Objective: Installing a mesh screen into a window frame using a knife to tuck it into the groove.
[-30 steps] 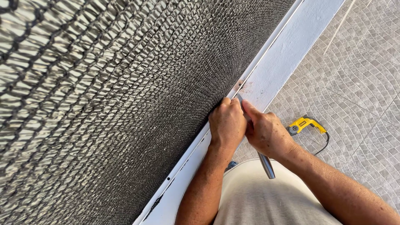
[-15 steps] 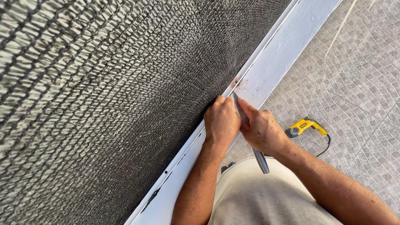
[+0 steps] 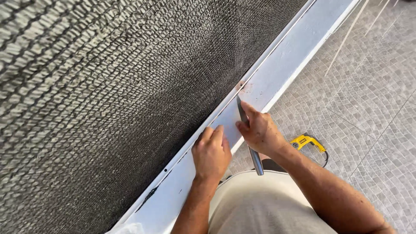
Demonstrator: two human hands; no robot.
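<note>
Against the white ledge (image 3: 277, 65), right hand (image 3: 260, 132) fingers clamp a metal tool (image 3: 247, 132); left hand (image 3: 211, 151) presses flat.

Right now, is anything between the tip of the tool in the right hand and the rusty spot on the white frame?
Nothing visible. The right hand holds the metal tool, tip pointing at the rusty spot across bare white frame. The left hand rests lower down.
</note>
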